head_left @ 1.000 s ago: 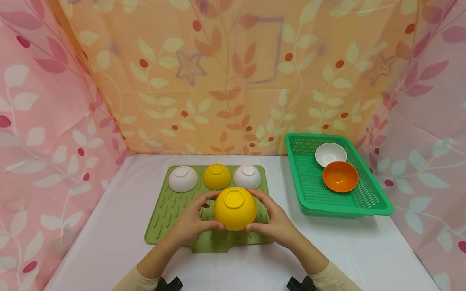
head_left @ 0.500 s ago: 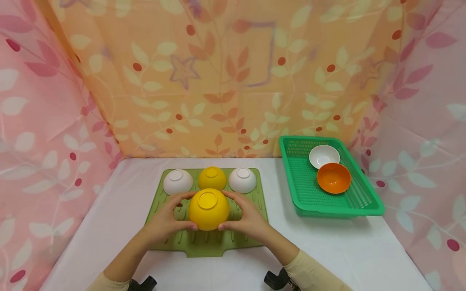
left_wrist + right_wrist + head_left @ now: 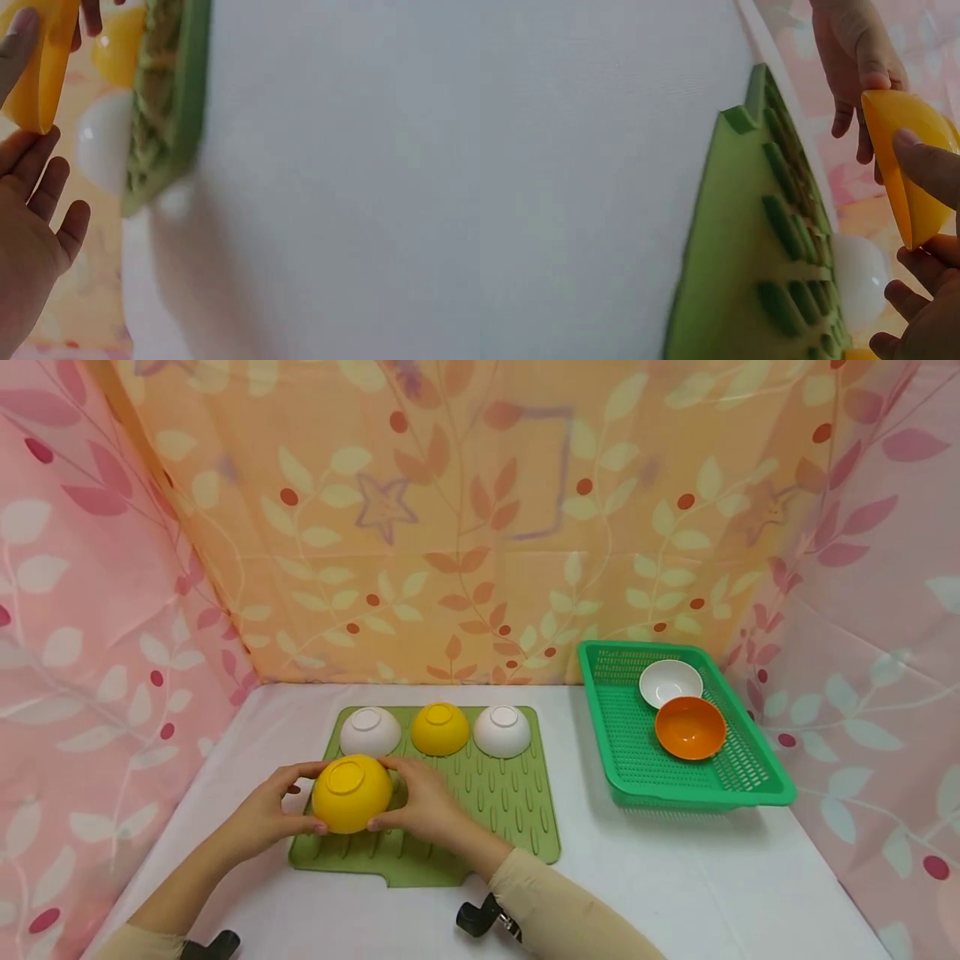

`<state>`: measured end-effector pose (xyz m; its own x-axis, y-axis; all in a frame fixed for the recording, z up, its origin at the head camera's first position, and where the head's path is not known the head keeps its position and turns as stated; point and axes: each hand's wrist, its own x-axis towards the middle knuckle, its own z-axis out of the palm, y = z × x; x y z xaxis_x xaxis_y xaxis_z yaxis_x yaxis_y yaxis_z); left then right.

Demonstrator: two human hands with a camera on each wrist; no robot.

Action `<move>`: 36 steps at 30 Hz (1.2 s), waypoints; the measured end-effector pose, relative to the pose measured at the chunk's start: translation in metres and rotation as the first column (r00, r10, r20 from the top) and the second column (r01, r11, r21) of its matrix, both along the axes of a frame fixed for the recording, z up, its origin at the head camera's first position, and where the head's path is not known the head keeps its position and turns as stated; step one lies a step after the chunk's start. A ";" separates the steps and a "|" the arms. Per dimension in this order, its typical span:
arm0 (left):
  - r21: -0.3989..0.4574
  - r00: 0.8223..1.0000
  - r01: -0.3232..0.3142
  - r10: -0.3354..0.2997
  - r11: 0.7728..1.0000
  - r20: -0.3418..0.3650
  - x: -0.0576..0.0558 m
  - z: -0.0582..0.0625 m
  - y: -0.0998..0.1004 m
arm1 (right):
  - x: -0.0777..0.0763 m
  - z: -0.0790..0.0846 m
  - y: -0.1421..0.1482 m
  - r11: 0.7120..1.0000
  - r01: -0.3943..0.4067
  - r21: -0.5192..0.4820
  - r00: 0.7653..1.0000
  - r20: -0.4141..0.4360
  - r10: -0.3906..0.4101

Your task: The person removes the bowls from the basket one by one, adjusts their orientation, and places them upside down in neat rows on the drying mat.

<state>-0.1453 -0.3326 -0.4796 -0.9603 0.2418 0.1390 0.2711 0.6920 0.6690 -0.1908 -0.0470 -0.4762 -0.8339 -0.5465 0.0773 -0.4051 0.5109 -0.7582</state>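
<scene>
A yellow bowl (image 3: 352,795), upside down with its foot ring up, is held between both hands over the front left of the green drying mat (image 3: 487,793). My left hand (image 3: 262,814) grips its left side, thumb at the near rim and fingers at the far side. On the opposite side my right hand (image 3: 427,802) grips it the same way. Both wrist views show the bowl (image 3: 922,165) raised above the mat. Behind it, a white bowl (image 3: 371,732), another yellow bowl (image 3: 440,729) and a second white bowl (image 3: 502,732) sit upside down along the mat's back edge.
At the right stands a green plastic basket (image 3: 615,760) holding a white bowl (image 3: 670,681) and an orange bowl (image 3: 690,728), both facing up. A white cloth (image 3: 637,877) covers the table. Patterned curtains (image 3: 465,568) enclose the back and sides.
Both hands have carried the yellow bowl leftward, from the mat's middle to its front left. The bowls in the back row and the basket have stayed put; the head view shifted slightly.
</scene>
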 end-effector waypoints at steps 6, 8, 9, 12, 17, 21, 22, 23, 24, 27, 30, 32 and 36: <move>-0.031 0.999 -0.006 0.007 0.999 0.042 -0.005 -0.013 -0.022 | -0.007 -0.017 -0.029 0.995 0.005 0.102 0.995 -0.099 0.005; -0.036 0.998 -0.001 0.003 0.999 0.059 -0.006 -0.016 -0.026 | -0.008 -0.022 -0.035 0.992 0.014 0.129 0.993 -0.121 0.002; -0.032 0.998 0.003 -0.001 0.999 0.069 -0.007 -0.018 -0.028 | -0.008 -0.025 -0.037 0.990 0.018 0.139 0.992 -0.126 0.000; -0.018 0.995 0.018 -0.016 1.000 0.100 -0.010 -0.023 -0.030 | -0.008 -0.029 -0.042 0.988 0.025 0.151 0.994 -0.110 -0.008; -0.021 0.991 0.025 -0.022 0.999 0.132 -0.016 -0.028 -0.028 | -0.007 -0.031 -0.043 0.986 0.043 0.160 0.996 -0.090 -0.029; -0.069 0.990 0.024 -0.014 0.997 0.141 -0.021 -0.026 -0.025 | -0.007 -0.030 -0.040 0.982 0.048 0.184 0.994 -0.108 -0.028; -0.076 0.990 0.024 -0.013 0.997 0.141 -0.021 -0.025 -0.024 | -0.007 -0.030 -0.039 0.981 0.047 0.190 0.993 -0.113 -0.026; -0.086 0.990 0.025 -0.013 0.996 0.138 -0.022 -0.025 -0.023 | -0.008 -0.030 -0.039 0.980 0.045 0.192 0.993 -0.115 -0.023; -0.097 0.991 0.024 -0.011 0.995 0.135 -0.022 -0.025 -0.022 | -0.008 -0.030 -0.038 0.979 0.043 0.199 0.993 -0.119 -0.020; -0.103 0.991 0.022 -0.008 0.994 0.134 -0.023 -0.025 -0.021 | -0.008 -0.030 -0.036 0.978 0.041 0.206 0.993 -0.120 -0.016; -0.106 0.991 0.017 -0.003 0.994 0.133 -0.024 -0.026 -0.019 | -0.008 -0.029 -0.036 0.976 0.040 0.214 0.992 -0.122 -0.014; -0.111 0.990 0.014 0.001 0.994 0.138 -0.023 -0.025 -0.019 | -0.007 -0.028 -0.035 0.974 0.039 0.221 0.992 -0.122 -0.012; -0.128 0.988 0.018 0.002 0.992 0.152 -0.023 -0.022 -0.017 | -0.008 -0.027 -0.034 0.974 0.038 0.223 0.992 -0.125 -0.010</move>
